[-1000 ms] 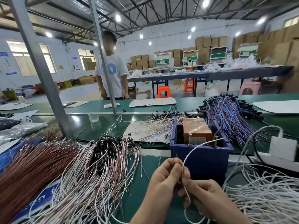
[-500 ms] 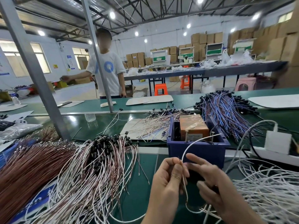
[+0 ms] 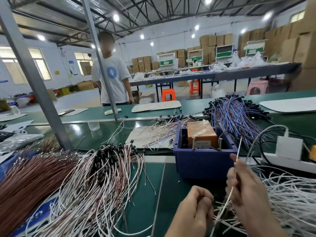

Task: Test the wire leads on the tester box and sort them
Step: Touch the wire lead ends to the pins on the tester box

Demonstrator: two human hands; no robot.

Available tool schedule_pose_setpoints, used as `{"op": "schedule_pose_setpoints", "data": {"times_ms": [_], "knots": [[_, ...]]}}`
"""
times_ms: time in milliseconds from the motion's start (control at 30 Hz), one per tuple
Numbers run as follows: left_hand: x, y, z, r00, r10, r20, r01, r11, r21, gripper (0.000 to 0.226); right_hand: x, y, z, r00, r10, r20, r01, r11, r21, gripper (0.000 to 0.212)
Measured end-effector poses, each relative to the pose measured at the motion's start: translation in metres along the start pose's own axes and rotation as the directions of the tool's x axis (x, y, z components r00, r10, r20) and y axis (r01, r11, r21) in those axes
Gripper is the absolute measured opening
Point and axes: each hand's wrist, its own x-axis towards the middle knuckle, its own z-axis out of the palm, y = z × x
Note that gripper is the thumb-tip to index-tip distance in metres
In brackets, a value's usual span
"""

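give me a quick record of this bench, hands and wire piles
right hand: grips a white wire lead, tip raised
left hand: fingers curled by the lead's lower end, grip unclear
station: orange tester box inside blue bin
piles: white leads right, brown wires left, blue wires beyond the bin

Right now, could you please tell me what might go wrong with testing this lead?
1. The white lead in the right hand has its tip off to the right of the tester box, so it may miss the posts.
2. Its lower end crosses the white wire pile and could snag.
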Motion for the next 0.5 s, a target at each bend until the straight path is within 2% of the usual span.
{"op": "schedule_pose_setpoints", "data": {"times_ms": [100,200,267,333,500], "knots": [[0.003,-0.002,-0.003,0.995,0.041,-0.086,-0.046,0.998,-0.051,0.013,-0.003,-0.001,0.002,0.991,-0.112,-0.071,0.098,0.979,-0.179,0.023],[0.011,-0.001,-0.001,0.968,0.037,-0.25,-0.087,0.977,-0.192,0.009,-0.008,-0.003,-0.001,0.976,-0.197,-0.098,0.156,0.934,-0.323,0.023],[0.018,-0.001,-0.007,0.927,0.0,-0.374,-0.115,0.952,-0.285,0.011,-0.01,0.0,0.003,0.969,-0.22,-0.109,0.173,0.926,-0.336,0.021],[0.026,0.003,-0.008,0.888,0.012,-0.46,-0.16,0.945,-0.285,0.014,-0.013,0.001,0.007,0.959,-0.253,-0.126,0.201,0.924,-0.326,0.018],[0.05,0.012,0.003,0.825,0.02,-0.565,-0.219,0.932,-0.288,0.013,-0.019,0.01,0.017,0.938,-0.331,-0.108,0.275,0.895,-0.35,0.011]]}}
